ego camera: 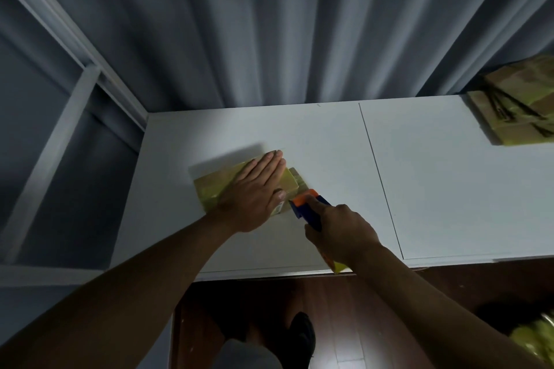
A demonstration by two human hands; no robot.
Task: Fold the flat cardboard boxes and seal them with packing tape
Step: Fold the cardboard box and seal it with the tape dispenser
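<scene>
Left hand [257, 189] is flat, fingers straight and together, pressing down on top of the box [236, 189] so it stays put. Right hand [338, 228] is curled tight round the handle of the tape gun [308, 204], whose orange and blue head sits right against the box's near right edge, just beside my left thumb.

Big stuff first: a grey curtain [284, 24] fills the back, and the white worktop [449, 189] runs across the middle with a thin seam line down it. The box is on its left part, close to the front edge. Well apart from it, at the far right corner, there's a stack of flats [515, 111], bundled with dark straps from what I can see. Dark wood floor [389, 323] below, plus something yellowish at the bottom right that's too blurry for me to call.

As for the step, I'd say this is the sealing pass on one box: it looks folded up already and has a shiny yellowish film over the top that's probably tape. I can't tell if a strip is mid-pull or about to be cut. Next move probably needs the left hand bearing down while the gun drags or tears off at that edge, then a rub-down so the end sticks.
</scene>
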